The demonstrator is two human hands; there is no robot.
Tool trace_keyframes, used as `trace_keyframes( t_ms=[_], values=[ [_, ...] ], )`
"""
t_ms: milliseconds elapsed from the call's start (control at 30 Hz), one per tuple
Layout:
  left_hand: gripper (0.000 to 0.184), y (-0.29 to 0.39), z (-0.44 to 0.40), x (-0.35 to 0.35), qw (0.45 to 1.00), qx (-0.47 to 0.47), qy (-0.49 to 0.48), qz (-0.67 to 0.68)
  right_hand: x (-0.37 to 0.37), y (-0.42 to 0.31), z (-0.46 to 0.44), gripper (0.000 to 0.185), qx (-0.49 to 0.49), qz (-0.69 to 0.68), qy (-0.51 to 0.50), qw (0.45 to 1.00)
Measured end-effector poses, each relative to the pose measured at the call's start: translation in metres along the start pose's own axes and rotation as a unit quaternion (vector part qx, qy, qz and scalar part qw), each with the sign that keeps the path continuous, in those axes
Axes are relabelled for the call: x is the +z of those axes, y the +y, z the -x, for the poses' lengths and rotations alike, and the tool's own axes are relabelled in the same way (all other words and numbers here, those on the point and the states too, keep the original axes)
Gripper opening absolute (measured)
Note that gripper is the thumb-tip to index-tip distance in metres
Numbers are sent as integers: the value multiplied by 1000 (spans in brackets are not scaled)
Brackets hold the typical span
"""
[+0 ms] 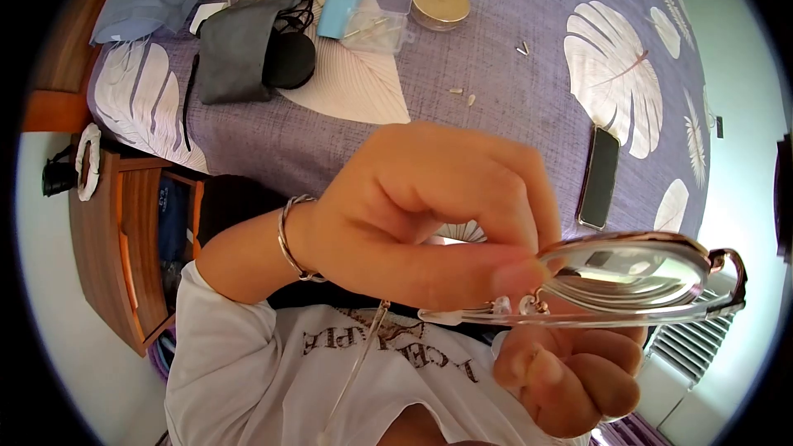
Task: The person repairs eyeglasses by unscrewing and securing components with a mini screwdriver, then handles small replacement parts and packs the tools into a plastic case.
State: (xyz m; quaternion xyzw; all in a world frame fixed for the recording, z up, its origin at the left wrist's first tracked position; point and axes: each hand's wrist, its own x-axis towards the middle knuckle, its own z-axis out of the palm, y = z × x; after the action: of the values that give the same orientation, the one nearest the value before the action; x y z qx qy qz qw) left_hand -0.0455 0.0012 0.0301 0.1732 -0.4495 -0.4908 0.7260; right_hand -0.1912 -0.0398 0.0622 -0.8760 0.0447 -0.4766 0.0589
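Observation:
My left hand (429, 206), with a bracelet (285, 239) at the wrist, pinches a pair of eyeglasses (628, 277) between thumb and fingers near the nose bridge. The glasses are seen nearly edge-on, with a thin metal rim and clear nose pads (529, 304). Below them is my right hand (570, 372), its fingers curled and closed. Part of that hand lies behind the frame, and what its fingers hold, if anything, is hidden.
On the patterned bedspread (496, 25) lie a phone (600, 177), a grey pouch (235, 49), a blue bottle (343, 4), a clear plastic box (380, 29), a gold-lidded round container (440, 4) and several tiny pieces (471, 100). A wooden cabinet (103, 239) stands at left.

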Motion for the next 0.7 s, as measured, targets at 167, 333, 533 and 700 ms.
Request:
trace_keyframes(
  t_ms=[167,333,533,700],
  values=[
    [30,-2,0,1,1000,16,6,22,12,10,34,18,-91,152,176,968],
    [20,-16,-2,-7,997,39,-17,58,-1,-2,10,15,35,94,5,995],
    [20,-4,0,-4,987,-86,-9,134,9,10,-6,12,10,1,48,999],
    [25,-21,5,1,986,-94,9,140,1,22,-8,14,32,-132,-11,991]
  ],
)
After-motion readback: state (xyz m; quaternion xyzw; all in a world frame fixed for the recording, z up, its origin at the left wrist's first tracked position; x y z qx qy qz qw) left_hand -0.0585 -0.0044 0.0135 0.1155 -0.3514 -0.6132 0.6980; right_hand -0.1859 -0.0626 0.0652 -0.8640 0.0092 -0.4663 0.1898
